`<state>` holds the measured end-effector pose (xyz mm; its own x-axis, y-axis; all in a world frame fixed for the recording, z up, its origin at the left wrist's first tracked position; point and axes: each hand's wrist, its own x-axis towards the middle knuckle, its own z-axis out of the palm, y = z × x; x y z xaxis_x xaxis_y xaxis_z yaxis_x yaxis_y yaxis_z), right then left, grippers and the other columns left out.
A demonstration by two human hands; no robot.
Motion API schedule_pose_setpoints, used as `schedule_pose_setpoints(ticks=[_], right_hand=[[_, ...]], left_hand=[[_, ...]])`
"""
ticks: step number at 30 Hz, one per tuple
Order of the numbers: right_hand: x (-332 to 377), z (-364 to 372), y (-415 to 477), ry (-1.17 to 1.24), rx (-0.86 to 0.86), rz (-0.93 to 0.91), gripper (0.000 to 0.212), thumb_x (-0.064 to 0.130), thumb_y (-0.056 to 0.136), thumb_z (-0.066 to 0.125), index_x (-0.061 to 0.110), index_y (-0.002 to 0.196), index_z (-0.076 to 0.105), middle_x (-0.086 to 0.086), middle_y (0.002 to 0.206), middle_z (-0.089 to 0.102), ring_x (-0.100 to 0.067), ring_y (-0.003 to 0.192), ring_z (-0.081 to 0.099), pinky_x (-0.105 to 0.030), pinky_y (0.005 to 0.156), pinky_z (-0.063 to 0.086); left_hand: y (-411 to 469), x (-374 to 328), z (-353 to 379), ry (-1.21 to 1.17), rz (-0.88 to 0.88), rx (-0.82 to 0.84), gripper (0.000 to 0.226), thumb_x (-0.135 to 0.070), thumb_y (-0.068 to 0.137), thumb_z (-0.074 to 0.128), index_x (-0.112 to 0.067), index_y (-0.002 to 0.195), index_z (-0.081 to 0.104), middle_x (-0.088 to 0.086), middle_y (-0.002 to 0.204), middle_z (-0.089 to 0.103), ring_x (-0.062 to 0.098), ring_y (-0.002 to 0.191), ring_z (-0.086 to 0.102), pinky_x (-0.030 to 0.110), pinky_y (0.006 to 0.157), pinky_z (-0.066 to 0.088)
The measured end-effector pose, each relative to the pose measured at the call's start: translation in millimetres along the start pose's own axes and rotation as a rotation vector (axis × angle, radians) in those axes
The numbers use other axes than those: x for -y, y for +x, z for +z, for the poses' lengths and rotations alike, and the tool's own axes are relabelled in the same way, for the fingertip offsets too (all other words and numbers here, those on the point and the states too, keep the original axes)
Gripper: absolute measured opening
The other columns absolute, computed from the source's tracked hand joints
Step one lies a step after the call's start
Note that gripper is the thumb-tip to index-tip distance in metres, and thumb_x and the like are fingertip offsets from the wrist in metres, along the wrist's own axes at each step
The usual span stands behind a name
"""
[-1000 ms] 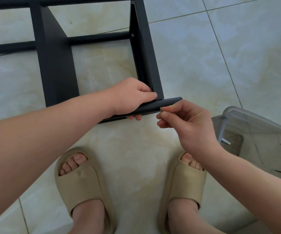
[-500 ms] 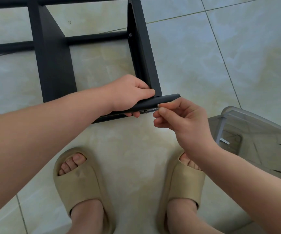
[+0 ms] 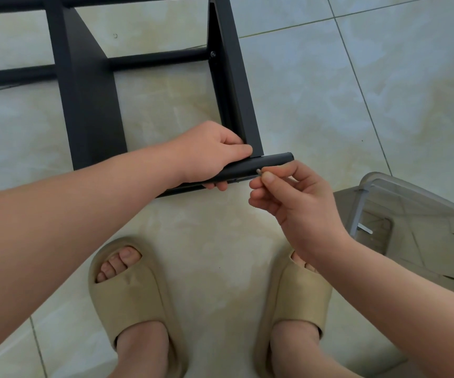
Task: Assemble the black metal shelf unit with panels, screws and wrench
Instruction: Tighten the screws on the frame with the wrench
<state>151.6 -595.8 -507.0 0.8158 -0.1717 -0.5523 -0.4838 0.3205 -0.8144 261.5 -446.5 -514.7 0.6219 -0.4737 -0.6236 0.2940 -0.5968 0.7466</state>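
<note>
The black metal shelf frame (image 3: 89, 105) stands on the tiled floor, with two upright panels and cross bars. My left hand (image 3: 212, 154) grips a black rounded bar (image 3: 272, 160) against the lower end of the right upright panel (image 3: 236, 85). My right hand (image 3: 288, 197) pinches a thin grey metal wrench (image 3: 258, 171) between thumb and forefinger. The wrench tip touches the side of the bar just right of my left hand. Most of the wrench is hidden in my fingers.
A translucent grey plastic box (image 3: 411, 227) sits on the floor at the right, with a small metal piece (image 3: 365, 229) inside. My feet in beige slippers (image 3: 127, 290) stand just below the bar. Pale floor tiles (image 3: 357, 91) lie to the right.
My right hand has moved slightly left and now holds the wrench tip against the bar. My left hand keeps its grip on the bar.
</note>
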Motion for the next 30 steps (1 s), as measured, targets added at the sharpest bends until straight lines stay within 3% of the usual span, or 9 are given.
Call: schedule_pose_setpoints(ticks=[2, 7, 9, 14, 18, 21, 24, 27, 30], right_hand=[[0, 0, 1, -0.063, -0.015, -0.042, 0.018, -0.006, 0.096, 0.059, 0.006, 0.083, 0.062, -0.012, 0.074, 0.071, -0.021, 0.063, 0.067, -0.032, 0.068, 0.058], [1, 0, 2, -0.478, -0.012, -0.213, 0.025, -0.005, 0.094, 0.063, 0.016, 0.079, 0.062, -0.004, 0.072, 0.07, -0.013, 0.062, 0.066, -0.021, 0.066, 0.053], [3, 0, 3, -0.516, -0.014, -0.209, 0.026, -0.004, 0.094, 0.063, 0.017, 0.079, 0.063, -0.003, 0.073, 0.07, -0.012, 0.063, 0.067, -0.021, 0.067, 0.054], [10, 5, 9, -0.406, -0.049, -0.117, 0.019, -0.004, 0.092, 0.066, 0.01, 0.079, 0.064, -0.004, 0.069, 0.073, -0.018, 0.059, 0.069, -0.032, 0.065, 0.06], [23, 4, 9, -0.585, -0.106, -0.065, 0.024, 0.012, 0.087, 0.077, 0.015, 0.091, 0.053, -0.002, 0.069, 0.074, -0.017, 0.061, 0.072, -0.04, 0.065, 0.059], [29, -3, 13, -0.986, -0.112, -0.163, 0.036, 0.036, 0.083, 0.079, 0.028, 0.109, 0.056, 0.003, 0.066, 0.064, -0.013, 0.069, 0.063, -0.034, 0.065, 0.049], [33, -8, 20, -1.25, -0.111, -0.335, 0.037, 0.048, 0.08, 0.078, 0.028, 0.111, 0.07, 0.011, 0.091, 0.053, -0.017, 0.096, 0.051, -0.033, 0.081, 0.041], [35, -15, 31, -1.252, -0.003, -0.391, 0.034, 0.044, 0.081, 0.08, 0.025, 0.108, 0.075, 0.006, 0.12, 0.057, -0.015, 0.111, 0.05, -0.028, 0.095, 0.038], [29, -19, 36, -1.178, 0.083, -0.375, 0.031, 0.037, 0.087, 0.077, 0.021, 0.113, 0.073, 0.008, 0.106, 0.068, -0.004, 0.095, 0.056, -0.01, 0.084, 0.041]], left_hand=[[0, 0, 0, -0.006, -0.004, 0.002, 0.035, -0.033, 0.102, 0.052, -0.003, 0.1, 0.07, -0.001, 0.053, 0.062, 0.013, 0.05, 0.062, 0.025, 0.05, 0.051], [-1, -1, 0, 0.003, -0.01, 0.003, 0.034, -0.032, 0.102, 0.052, -0.004, 0.099, 0.07, -0.003, 0.048, 0.061, 0.012, 0.047, 0.06, 0.023, 0.048, 0.051], [-1, -1, -1, 0.004, -0.013, 0.003, 0.034, -0.032, 0.102, 0.052, -0.004, 0.098, 0.071, -0.002, 0.05, 0.062, 0.012, 0.048, 0.061, 0.024, 0.049, 0.051], [0, -1, -1, -0.011, -0.012, 0.001, 0.034, -0.032, 0.102, 0.053, -0.003, 0.098, 0.07, 0.0, 0.059, 0.066, 0.014, 0.053, 0.064, 0.027, 0.052, 0.053], [-2, -3, -2, -0.008, -0.022, 0.003, 0.034, -0.033, 0.102, 0.052, -0.005, 0.099, 0.071, -0.005, 0.049, 0.062, 0.011, 0.047, 0.061, 0.024, 0.05, 0.051], [-3, -4, -3, -0.008, -0.021, 0.013, 0.033, -0.032, 0.102, 0.051, -0.006, 0.1, 0.072, -0.005, 0.048, 0.062, 0.009, 0.045, 0.059, 0.023, 0.05, 0.052], [-1, -5, -4, -0.015, -0.019, 0.008, 0.031, -0.032, 0.102, 0.052, -0.008, 0.098, 0.072, -0.005, 0.05, 0.064, 0.011, 0.048, 0.062, 0.025, 0.052, 0.053], [0, -3, -5, -0.039, -0.02, 0.0, 0.029, -0.032, 0.101, 0.056, -0.007, 0.095, 0.069, 0.0, 0.063, 0.068, 0.016, 0.057, 0.069, 0.027, 0.053, 0.052], [0, -4, -6, -0.059, -0.037, 0.007, 0.032, -0.037, 0.099, 0.058, -0.007, 0.097, 0.07, 0.009, 0.079, 0.075, 0.02, 0.067, 0.073, 0.029, 0.056, 0.056]])
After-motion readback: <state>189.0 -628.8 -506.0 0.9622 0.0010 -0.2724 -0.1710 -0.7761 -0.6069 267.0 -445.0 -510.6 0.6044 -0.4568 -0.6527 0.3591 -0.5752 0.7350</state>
